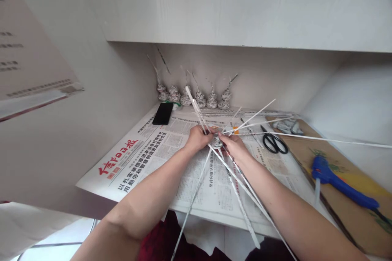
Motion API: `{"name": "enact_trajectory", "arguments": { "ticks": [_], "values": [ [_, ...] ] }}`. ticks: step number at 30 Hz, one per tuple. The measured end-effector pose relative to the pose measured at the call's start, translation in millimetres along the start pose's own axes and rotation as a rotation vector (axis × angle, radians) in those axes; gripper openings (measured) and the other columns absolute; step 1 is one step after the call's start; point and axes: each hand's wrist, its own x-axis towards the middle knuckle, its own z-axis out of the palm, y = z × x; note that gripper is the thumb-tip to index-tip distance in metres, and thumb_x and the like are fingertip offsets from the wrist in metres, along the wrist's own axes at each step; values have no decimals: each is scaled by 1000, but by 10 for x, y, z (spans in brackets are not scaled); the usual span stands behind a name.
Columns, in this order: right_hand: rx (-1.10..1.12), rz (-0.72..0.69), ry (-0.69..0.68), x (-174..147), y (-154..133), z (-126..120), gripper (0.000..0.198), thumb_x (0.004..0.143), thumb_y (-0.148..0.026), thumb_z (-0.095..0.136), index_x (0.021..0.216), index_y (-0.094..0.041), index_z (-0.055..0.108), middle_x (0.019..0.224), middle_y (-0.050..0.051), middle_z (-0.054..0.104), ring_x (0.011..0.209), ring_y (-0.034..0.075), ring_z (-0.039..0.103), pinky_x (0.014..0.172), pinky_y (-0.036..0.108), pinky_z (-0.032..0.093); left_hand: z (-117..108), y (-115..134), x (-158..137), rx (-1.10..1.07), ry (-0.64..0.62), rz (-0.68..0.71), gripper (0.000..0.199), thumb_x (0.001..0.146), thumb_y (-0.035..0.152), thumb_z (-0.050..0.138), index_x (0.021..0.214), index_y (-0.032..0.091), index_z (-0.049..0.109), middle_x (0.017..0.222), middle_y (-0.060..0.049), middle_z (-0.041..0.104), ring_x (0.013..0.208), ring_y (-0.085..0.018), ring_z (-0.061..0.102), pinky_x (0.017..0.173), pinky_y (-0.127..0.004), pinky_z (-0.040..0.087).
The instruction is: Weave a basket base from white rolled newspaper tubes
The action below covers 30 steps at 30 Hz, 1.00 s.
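Observation:
Between my hands is a small woven piece of rolled newspaper strips, its long thin strips fanning out on all sides. My left hand pinches the piece on its left side, where a few strips stand up toward the back. On the other side my right hand grips it with thumb and fingers, and one long strip runs from there far to the right. The fingertips partly hide the woven centre. Several strips hang past the table's front edge.
Newspaper covers the table. A black phone lies at the left, with several woven gourd shapes along the back wall. Black-handled scissors rest to the right, near a blue glue gun on cardboard. An overhang juts out above.

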Motion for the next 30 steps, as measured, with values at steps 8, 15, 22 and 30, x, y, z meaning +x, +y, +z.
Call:
{"name": "enact_trajectory", "arguments": {
  "ticks": [8,15,22,30],
  "values": [
    [-66,-99,125,66,114,-23,25,58,-37,80,65,-19,64,54,1,65,44,16,59,36,26,49,-1,15,-21,38,-89,101,17,71,13,64,80,21,77,87,-2,77,85,-20,70,80,-27,51],
    [63,-102,148,68,93,19,29,50,-29,81,60,-21,55,46,-3,58,39,14,52,30,23,39,26,-12,10,-207,-65,-142,21,74,35,68,71,15,73,61,-2,68,59,-15,61,58,-24,46],
    [37,-105,171,87,105,15,34,49,-28,80,60,-22,49,43,-6,52,35,11,46,29,22,37,104,9,-15,-344,23,-275,18,72,32,68,73,15,70,56,0,63,48,-11,53,49,-22,41],
    [-30,-143,119,34,125,56,25,58,-33,79,70,-21,60,54,-3,63,42,15,56,37,26,48,80,-45,-13,-217,100,-42,17,68,30,74,78,16,74,78,-4,74,72,-17,67,70,-26,50]
  ]
}}
